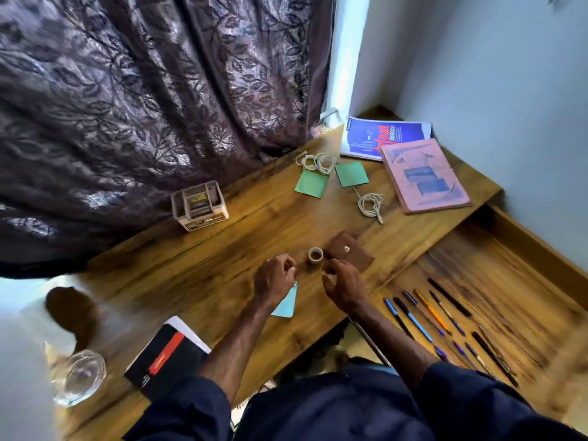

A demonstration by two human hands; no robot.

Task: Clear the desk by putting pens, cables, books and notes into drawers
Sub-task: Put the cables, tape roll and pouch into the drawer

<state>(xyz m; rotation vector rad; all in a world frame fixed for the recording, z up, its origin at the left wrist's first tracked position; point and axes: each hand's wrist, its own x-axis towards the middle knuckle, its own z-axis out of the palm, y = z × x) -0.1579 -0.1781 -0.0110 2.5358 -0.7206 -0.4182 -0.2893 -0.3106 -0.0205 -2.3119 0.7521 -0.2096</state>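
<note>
My left hand [275, 276] hovers over the middle of the wooden desk [197, 275] and pinches a light blue note [286, 305] by its corner. My right hand [342, 288] hangs beside it with loosely curled fingers and holds nothing. Just beyond the hands stand a small tape roll [315, 254] and a brown pouch [350, 254]. Farther back lie two green notes [311, 183] [351, 174], two coiled white cables [318, 162] [370, 203], a blue book [381, 138] and a pink book [424, 176]. A black notebook [168, 354] lies at the near left. The open drawer [509, 281] on the right holds several pens [445, 319].
A grey desk organizer [199, 205] stands at the back by the dark curtain [143, 106]. A glass bowl [81, 375] and a brown object [71, 310] sit at the desk's left end. The wall closes off the right side behind the drawer.
</note>
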